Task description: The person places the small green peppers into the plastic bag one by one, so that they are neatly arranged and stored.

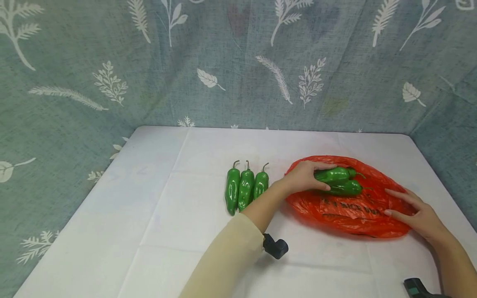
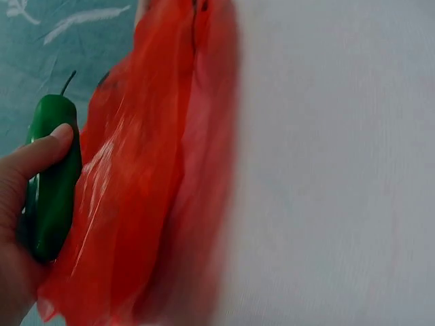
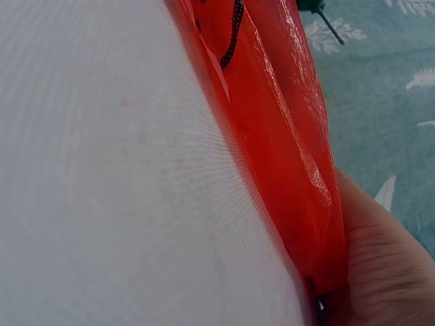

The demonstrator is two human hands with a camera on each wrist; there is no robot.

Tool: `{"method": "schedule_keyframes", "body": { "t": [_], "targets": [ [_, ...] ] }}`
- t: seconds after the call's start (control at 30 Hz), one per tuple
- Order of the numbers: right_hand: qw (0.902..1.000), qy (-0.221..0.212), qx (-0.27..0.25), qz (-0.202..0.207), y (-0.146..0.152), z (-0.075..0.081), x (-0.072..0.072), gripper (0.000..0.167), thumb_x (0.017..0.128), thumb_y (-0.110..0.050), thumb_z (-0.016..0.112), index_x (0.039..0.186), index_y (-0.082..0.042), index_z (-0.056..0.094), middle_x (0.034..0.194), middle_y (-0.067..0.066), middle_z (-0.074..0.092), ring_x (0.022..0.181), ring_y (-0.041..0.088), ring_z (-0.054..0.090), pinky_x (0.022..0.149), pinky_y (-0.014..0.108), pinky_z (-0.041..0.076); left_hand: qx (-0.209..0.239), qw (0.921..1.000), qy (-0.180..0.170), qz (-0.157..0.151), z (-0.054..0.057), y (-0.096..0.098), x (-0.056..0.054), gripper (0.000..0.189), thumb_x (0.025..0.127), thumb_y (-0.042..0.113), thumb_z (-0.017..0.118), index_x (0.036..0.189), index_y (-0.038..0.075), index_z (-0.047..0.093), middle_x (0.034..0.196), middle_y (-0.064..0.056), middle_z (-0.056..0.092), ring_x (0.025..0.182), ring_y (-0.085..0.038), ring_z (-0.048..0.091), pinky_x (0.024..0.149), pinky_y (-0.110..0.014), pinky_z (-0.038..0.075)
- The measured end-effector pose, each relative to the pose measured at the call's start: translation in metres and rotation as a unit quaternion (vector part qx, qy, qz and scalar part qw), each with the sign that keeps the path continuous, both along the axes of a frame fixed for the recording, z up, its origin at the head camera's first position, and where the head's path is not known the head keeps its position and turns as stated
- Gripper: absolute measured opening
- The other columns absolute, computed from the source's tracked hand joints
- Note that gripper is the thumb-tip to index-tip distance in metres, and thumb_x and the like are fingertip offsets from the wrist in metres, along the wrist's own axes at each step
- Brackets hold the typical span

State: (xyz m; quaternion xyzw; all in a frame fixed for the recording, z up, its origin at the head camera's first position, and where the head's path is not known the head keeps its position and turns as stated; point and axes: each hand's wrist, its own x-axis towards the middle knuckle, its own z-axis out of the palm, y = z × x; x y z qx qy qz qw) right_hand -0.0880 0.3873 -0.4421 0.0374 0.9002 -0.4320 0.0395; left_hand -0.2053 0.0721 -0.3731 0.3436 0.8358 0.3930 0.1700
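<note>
1. Left hand (image 1: 303,177) is wrapped around a green pepper (image 1: 333,174) lying on top of the red plastic bag (image 1: 350,213); the left wrist view shows the thumb across the pepper body. A second pepper (image 1: 346,189) lies just beside it on the bag, touching the first.
2. Right hand (image 1: 413,213) lies flat on the bag's near-right edge, fingers straight, grasping nothing, pressing the film to the counter (image 1: 186,231).
3. Three more peppers (image 1: 245,188) sit in a row on the counter left of the bag, apart from it.
4. Risk: pepper skin looks glossy and the hold covers only its stem-side half. A loose hold could let it slip and roll.
5. Risk: the second pepper touches the held one, so moving the first may drag or roll it off the bag.
6. Risk: the bag film is thin and slippery. If the right hand eases its pressure, the bag likely slides or bunches with the left hand's motion.
7. Risk: cannot tell whether the fingers also catch the film under the pepper. If they do, the bag lifts along with it.
</note>
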Motion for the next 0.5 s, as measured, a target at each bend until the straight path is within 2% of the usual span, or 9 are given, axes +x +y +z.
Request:
{"method": "schedule_keyframes", "body": {
  "t": [0.2, 0.37, 0.5],
  "targets": [
    [1.0000, 0.003, 0.004, -0.001, 0.002, 0.000, 0.003, 0.070, 0.089, -0.029, 0.065, 0.149, -0.017, 0.030, 0.153, 0.030, -0.002, 0.136, 0.055, -0.005, 0.093, 0.079, 0.014, -0.008, 0.9992, 0.020, -0.033, -0.006, 0.022, 0.012, 0.057, 0.079, 0.022, 0.078, 0.132, 0.020, 0.057, 0.130, 0.003, 0.055, 0.100, -0.003, 0.049, 0.077, -0.009, 0.040],
    [0.9999, 0.008, 0.008, 0.001, 0.002, 0.000, 0.002, 0.068, 0.090, -0.030, 0.064, 0.148, -0.014, 0.032, 0.153, 0.030, 0.000, 0.136, 0.055, -0.003, 0.093, 0.078, 0.016, -0.052, 0.9958, 0.062, -0.043, -0.013, 0.032, 0.021, 0.056, 0.079, 0.026, 0.077, 0.131, 0.022, 0.058, 0.131, 0.005, 0.053, 0.110, -0.003, 0.047, 0.083, -0.008, 0.036],
    [0.9999, 0.014, 0.009, 0.002, 0.001, 0.000, 0.001, 0.068, 0.089, -0.029, 0.065, 0.147, -0.014, 0.034, 0.153, 0.030, 0.002, 0.137, 0.054, -0.001, 0.091, 0.077, 0.021, -0.068, 0.9930, 0.091, -0.034, -0.019, 0.036, 0.027, 0.054, 0.079, 0.028, 0.077, 0.131, 0.023, 0.059, 0.124, 0.004, 0.054, 0.108, -0.003, 0.047, 0.086, -0.008, 0.035]
  ]
}}
